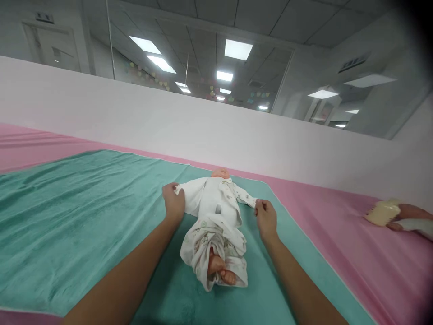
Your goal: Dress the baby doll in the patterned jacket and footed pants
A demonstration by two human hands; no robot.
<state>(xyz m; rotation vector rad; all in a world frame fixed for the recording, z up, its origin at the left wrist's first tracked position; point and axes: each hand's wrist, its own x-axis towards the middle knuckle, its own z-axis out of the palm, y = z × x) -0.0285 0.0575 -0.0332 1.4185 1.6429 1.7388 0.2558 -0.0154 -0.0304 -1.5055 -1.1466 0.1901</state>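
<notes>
A baby doll (220, 173) lies on its back on a teal blanket (101, 203), its head away from me. It wears a white baby top (216, 198), open at the front with a printed lining showing. White printed trousers (206, 230) are bunched about its legs, and the bare feet (228, 276) stick out towards me. On the left, my left hand (174, 201) pinches the end of one sleeve, which is stretched outward. My right hand (266, 216) pinches the cuff of the other, printed sleeve (245, 197). Whether the doll's hands are inside the sleeves is hidden.
Under the blanket spreads a pink sheet (314, 212). At the far right lies a cream-coloured rounded thing (384, 212) beside skin-coloured and white parts, perhaps another doll. Behind the doll rises a low white wall (169, 122) with glass panels (203, 54) above it.
</notes>
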